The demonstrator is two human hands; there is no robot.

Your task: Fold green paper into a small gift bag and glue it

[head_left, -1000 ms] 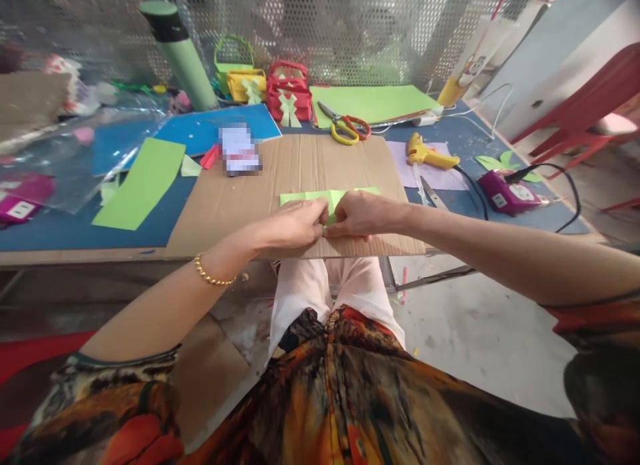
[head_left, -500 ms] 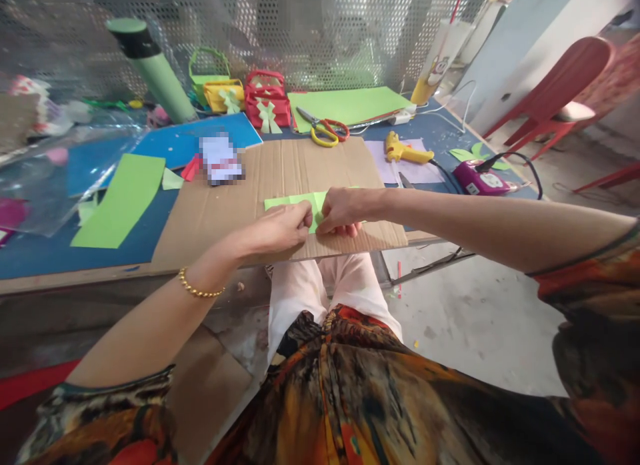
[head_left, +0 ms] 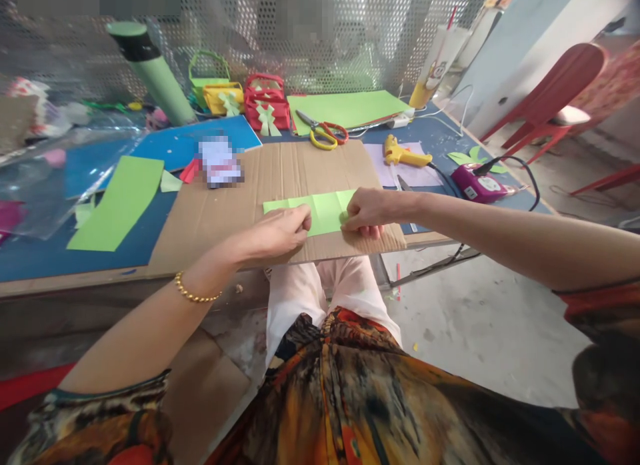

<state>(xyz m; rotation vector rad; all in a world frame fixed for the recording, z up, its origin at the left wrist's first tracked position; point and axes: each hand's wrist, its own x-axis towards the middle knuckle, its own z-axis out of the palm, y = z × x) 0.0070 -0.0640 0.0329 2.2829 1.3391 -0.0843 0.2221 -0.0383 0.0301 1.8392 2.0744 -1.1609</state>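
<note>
A creased strip of light green paper lies flat on a brown cardboard sheet near the table's front edge. My left hand pinches the strip's near left part, fingers curled. At the strip's right end my right hand grips the paper with its fingers closed. The stretch between the two hands lies spread out, with fold lines showing across it.
Behind the cardboard lie yellow-and-red scissors, a yellow glue gun, a purple device with a black cable, green paper sheets, small paper baskets and a green bottle. Red plastic chairs stand at the right.
My hands, close together over the folded strip before, have moved apart. The paper now lies opened out flat between them.
</note>
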